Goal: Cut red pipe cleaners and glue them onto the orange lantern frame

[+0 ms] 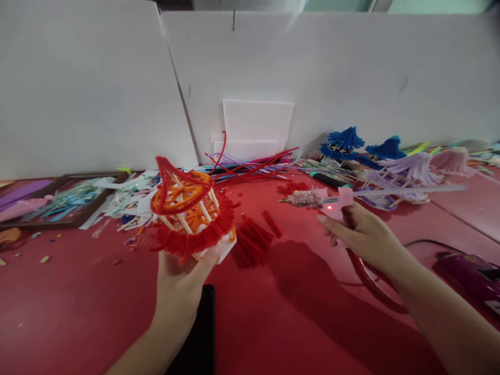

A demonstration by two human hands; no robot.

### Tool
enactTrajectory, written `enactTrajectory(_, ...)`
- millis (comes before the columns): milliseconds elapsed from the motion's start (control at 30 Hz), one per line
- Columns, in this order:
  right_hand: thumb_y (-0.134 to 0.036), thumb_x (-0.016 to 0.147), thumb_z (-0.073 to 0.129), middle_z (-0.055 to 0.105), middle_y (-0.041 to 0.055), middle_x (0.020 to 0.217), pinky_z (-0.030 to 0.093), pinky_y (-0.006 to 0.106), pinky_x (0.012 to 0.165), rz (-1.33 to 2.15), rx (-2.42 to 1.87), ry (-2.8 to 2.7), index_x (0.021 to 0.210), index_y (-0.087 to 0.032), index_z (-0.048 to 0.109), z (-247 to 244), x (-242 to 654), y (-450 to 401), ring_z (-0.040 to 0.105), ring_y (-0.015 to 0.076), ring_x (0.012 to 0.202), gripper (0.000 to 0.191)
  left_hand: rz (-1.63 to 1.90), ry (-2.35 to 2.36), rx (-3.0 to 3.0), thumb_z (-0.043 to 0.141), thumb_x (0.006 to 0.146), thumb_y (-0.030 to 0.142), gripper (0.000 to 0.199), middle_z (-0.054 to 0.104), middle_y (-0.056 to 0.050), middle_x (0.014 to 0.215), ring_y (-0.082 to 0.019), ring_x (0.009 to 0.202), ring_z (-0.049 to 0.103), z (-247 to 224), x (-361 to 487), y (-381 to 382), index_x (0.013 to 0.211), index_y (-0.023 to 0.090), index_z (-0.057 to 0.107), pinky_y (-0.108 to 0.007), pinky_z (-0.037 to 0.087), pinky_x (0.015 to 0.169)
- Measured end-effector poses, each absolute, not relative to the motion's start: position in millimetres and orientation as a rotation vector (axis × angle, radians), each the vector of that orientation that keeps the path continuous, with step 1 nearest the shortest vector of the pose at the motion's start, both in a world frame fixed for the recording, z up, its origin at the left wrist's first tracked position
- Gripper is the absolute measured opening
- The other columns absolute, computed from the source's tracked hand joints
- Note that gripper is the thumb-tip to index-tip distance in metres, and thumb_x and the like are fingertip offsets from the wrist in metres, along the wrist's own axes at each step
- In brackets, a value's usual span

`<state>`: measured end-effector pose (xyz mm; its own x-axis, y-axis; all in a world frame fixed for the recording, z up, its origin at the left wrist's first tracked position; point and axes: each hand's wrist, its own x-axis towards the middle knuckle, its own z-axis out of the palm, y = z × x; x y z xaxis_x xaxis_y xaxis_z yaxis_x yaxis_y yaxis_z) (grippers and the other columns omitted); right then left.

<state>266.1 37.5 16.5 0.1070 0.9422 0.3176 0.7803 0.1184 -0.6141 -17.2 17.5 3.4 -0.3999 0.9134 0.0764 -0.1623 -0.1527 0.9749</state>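
Note:
My left hand (185,278) grips a small pavilion model (191,213) from below, lifted over the table. It has pale stick posts, orange rings, a red fuzzy skirt and a partly built red roof frame, and it tilts a little. In my right hand (361,232) is a pink hot glue gun (338,202), its red light lit and a long clear glue stick (422,190) sticking out of the back. The nozzle points left, apart from the model. Between the hands lie short cut red pipe cleaners (253,239) on the table.
Long red and purple pipe cleaners (253,166) lie at the back. Blue models (341,143) and a lilac model (406,177) stand at the right. Scraps and a frame (74,208) are at the left. A black phone-like slab (205,333) lies in front, a purple device (466,278) at the right.

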Motion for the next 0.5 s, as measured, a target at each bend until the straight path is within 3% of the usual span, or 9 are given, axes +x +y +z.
enactTrajectory(100,-0.057,0.078,0.053,0.044,-0.0038,0.046,0.03,0.023,0.04,0.129,-1.907,-1.736,0.058,-0.023,0.039,11,284,37,0.047,0.0125,0.041,0.042,1.611,1.134,0.756,0.082,0.06,0.027,0.042,0.068,0.001,0.103,-0.022,0.104,0.064,7,-17,19,0.094,0.024,0.057,-0.042,0.05,0.094)
enactTrajectory(200,-0.054,0.083,0.046,0.036,-0.0058,0.042,0.027,0.024,0.04,-0.002,-1.945,-1.808,0.055,-0.025,0.03,0,291,18,0.039,0.0114,0.037,0.044,1.452,1.029,0.546,0.081,0.063,0.032,0.036,0.068,0.0,0.104,-0.028,0.107,0.064,9,-16,17,0.081,0.023,0.051,-0.05,0.052,0.088)
enactTrajectory(367,-0.048,0.088,0.038,0.043,-0.0019,0.051,0.031,0.029,0.049,-0.257,-1.805,-1.964,0.059,-0.026,0.031,-29,289,-17,0.045,0.0166,0.046,0.037,1.307,0.979,0.515,0.082,0.061,0.032,0.041,0.067,-0.006,0.111,-0.033,0.112,0.061,9,-12,19,0.074,0.021,0.044,-0.049,0.05,0.087)
enactTrajectory(500,-0.045,0.089,0.037,0.05,0.001,0.056,0.035,0.03,0.055,-0.352,-1.801,-1.965,0.063,-0.026,0.035,-41,296,-20,0.052,0.0199,0.056,0.033,1.329,1.02,0.552,0.083,0.059,0.036,0.049,0.068,-0.006,0.106,-0.031,0.109,0.062,9,-3,24,0.073,0.021,0.039,-0.047,0.052,0.084)
